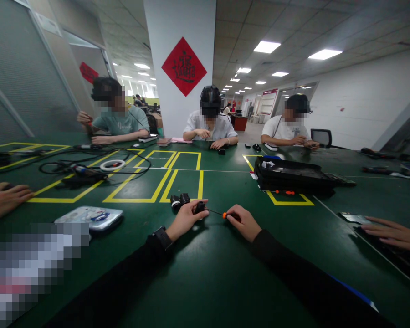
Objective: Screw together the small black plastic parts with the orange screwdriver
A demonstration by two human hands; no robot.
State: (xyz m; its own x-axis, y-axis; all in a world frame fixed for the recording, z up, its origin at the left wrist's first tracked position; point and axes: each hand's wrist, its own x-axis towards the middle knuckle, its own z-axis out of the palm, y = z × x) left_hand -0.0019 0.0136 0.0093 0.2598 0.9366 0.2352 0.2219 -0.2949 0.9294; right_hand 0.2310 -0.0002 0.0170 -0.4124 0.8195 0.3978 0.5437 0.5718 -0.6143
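In the head view my left hand [187, 216], with a dark watch at the wrist, is closed on a small black cylindrical part [200, 207]. My right hand [243, 221] pinches the orange handle of a screwdriver [224, 215]. Its thin shaft runs left to the black part; whether the tip sits in a screw is too small to tell. Just beyond my left hand, two more black cylindrical parts [179, 201] lie on the green table [205, 278], one with a white band.
Black trays [294, 175] are stacked at right, an orange-handled tool [285, 192] before them. Cables [78, 171] and a white ring [112, 165] lie left, near a phone in a clear case [92, 217]. Other people's hands rest at left [8, 199] and right [394, 232]. Three people sit opposite.
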